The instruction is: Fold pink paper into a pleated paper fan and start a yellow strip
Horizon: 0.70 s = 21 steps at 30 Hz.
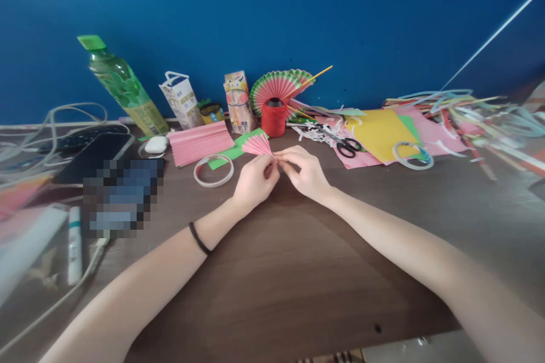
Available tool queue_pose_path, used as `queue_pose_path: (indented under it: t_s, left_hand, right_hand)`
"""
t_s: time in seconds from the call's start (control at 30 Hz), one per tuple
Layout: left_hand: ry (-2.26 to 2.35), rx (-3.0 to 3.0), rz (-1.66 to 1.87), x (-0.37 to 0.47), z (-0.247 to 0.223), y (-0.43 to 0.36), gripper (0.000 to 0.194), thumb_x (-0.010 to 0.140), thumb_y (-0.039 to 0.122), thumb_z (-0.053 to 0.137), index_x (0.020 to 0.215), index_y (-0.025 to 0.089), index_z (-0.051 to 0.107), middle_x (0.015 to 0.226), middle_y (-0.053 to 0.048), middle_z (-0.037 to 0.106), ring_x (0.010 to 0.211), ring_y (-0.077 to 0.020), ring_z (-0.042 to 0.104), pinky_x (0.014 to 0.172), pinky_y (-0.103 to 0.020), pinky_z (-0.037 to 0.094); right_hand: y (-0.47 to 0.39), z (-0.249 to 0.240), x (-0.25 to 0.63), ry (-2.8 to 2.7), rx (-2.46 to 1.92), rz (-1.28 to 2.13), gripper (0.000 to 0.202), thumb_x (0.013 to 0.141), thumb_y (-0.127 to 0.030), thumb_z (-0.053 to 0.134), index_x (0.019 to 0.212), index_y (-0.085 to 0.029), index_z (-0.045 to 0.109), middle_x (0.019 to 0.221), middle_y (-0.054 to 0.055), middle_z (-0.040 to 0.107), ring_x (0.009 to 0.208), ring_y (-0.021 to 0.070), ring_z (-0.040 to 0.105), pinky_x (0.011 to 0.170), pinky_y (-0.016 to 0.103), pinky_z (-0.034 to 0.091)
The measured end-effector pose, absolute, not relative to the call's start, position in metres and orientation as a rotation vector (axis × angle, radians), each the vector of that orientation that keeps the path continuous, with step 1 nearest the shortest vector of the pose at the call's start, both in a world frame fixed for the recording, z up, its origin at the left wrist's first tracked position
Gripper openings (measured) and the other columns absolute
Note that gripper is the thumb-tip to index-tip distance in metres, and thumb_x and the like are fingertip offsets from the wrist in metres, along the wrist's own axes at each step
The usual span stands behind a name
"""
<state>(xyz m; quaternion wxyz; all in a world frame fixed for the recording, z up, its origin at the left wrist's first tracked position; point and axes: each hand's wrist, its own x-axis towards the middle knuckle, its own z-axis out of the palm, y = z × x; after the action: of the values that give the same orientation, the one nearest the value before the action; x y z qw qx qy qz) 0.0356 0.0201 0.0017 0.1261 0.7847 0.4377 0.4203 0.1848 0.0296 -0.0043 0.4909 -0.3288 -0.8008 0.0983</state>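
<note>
A small pleated pink paper fan [257,146] spreads out up and left from the fingers of my left hand [254,182], which is closed on its gathered end. My right hand [307,174] meets the left at that same end, thumb and fingertips pinched together; the fan's tip between them is mostly hidden. Just left of the hands lie a roll of tape [213,171], a green paper piece [238,149] and a pleated pink sheet [200,144]. Behind the hands stands a red spool of thread [273,119].
Scissors [347,144] lie among white paper scraps on the right, near yellow paper [378,133] and another tape roll [413,156]. A green bottle [128,88], cartons and a larger finished fan [276,88] line the blue wall. Left are cables and a marker [75,247].
</note>
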Motion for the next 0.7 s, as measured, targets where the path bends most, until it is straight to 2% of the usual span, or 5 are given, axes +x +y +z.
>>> queue_pose_path:
  t_s: [0.7]
  left_hand:
    - [1.297,2.283,1.202,0.0357,0.0002,0.0205,0.013,0.079,0.016,0.046,0.066,0.017,0.05,0.059,0.002,0.047,0.055,-0.0099,0.043,0.055,-0.023,0.036]
  right_hand:
    - [0.0315,-0.0058,0.1861,-1.957,-0.837,0.276,0.02,0.085,-0.015,0.05,0.093,-0.021,0.068,0.095,0.005,0.07,0.091,0.0184,0.061,0.083,0.037,0.051]
